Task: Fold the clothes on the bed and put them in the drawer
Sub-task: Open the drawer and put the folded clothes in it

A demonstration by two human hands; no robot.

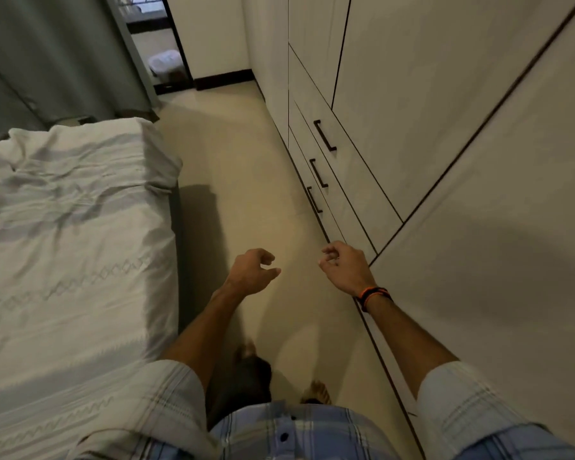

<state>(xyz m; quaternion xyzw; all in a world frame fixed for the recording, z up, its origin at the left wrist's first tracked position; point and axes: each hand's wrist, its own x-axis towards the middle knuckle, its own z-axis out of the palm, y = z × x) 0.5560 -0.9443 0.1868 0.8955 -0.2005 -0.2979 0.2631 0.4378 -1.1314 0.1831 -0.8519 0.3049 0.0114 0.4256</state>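
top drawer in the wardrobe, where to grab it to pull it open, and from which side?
Grip the top drawer by its dark bar handle, around the middle of the bar. It stands off the flat front on two end posts, so fingers can probably hook behind it. Come from the aisle side, facing the front, and pull straight out. The right hand is nearer, loosely curled and empty.

dim warm indoor light — soft motion blur, wide-angle bending at edges.

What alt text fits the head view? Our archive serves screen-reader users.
A person stands between a bed on their left and a wardrobe's shut drawers on their right, left hand and right hand loosely curled, holding nothing. No clothes show on the bed's white cover.
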